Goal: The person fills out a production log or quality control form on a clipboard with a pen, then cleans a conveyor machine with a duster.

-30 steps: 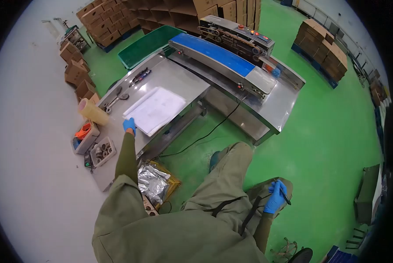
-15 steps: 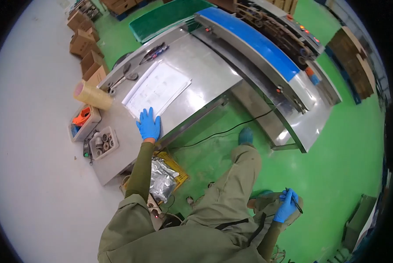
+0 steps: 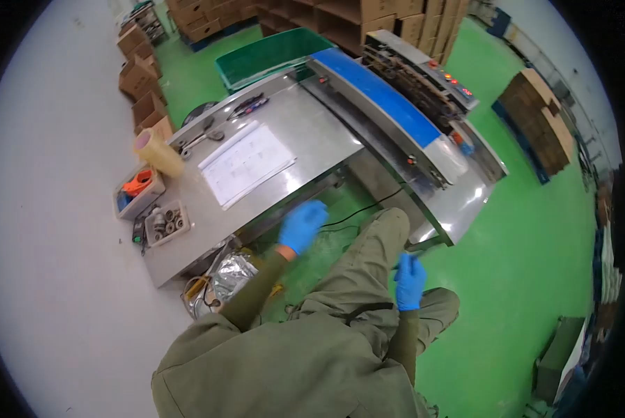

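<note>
Sitting at the table's left end, a tape roll (image 3: 158,151) and two small parts trays (image 3: 165,223) stay within reach. The paper sheets (image 3: 246,163) lie flat mid-table (image 3: 312,132), long axis running toward the conveyor (image 3: 389,97). The left hand (image 3: 302,225), blurred, fingers loosely spread, hangs empty beside the table's near edge. The right hand (image 3: 410,281) rests by the thigh; its grip cannot be told.

A white printed paper sheet (image 3: 246,164) lies flat on the stainless-steel bench (image 3: 312,132), turned slightly askew to the bench edge. Faint lines and small marks cover it. It sits near the middle of the bench, untouched, its corners lying flat.
</note>
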`<state>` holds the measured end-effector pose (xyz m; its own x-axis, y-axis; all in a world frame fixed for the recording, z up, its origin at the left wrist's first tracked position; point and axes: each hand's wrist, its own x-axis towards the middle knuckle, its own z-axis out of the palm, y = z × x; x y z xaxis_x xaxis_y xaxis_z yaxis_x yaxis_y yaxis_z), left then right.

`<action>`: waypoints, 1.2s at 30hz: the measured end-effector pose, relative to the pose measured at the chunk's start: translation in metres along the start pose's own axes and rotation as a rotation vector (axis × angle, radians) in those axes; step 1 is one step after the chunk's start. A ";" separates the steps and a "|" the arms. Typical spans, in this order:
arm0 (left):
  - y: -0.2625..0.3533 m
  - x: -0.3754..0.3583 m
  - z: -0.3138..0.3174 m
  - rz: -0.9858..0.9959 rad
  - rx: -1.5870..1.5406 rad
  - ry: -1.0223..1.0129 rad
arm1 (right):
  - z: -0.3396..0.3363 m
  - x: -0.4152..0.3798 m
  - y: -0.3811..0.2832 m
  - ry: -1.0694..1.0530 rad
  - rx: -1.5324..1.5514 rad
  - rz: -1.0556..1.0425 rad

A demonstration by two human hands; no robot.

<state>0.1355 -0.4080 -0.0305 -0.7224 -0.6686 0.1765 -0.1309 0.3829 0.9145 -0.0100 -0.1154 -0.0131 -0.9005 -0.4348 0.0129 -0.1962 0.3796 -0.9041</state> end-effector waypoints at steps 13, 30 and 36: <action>0.023 0.003 0.124 0.455 0.050 -0.110 | -0.054 -0.104 -0.024 -0.113 -0.298 0.135; -0.031 0.070 0.084 0.305 0.303 -0.004 | -0.111 -0.209 0.077 0.527 -0.233 0.511; -0.029 0.073 0.085 0.366 0.267 -0.098 | -0.138 -0.173 0.101 0.680 -0.183 0.436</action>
<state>0.0291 -0.4135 -0.0748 -0.8127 -0.4001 0.4236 -0.0158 0.7418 0.6704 0.0727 0.1111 -0.0473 -0.9372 0.3484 -0.0142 0.2175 0.5523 -0.8047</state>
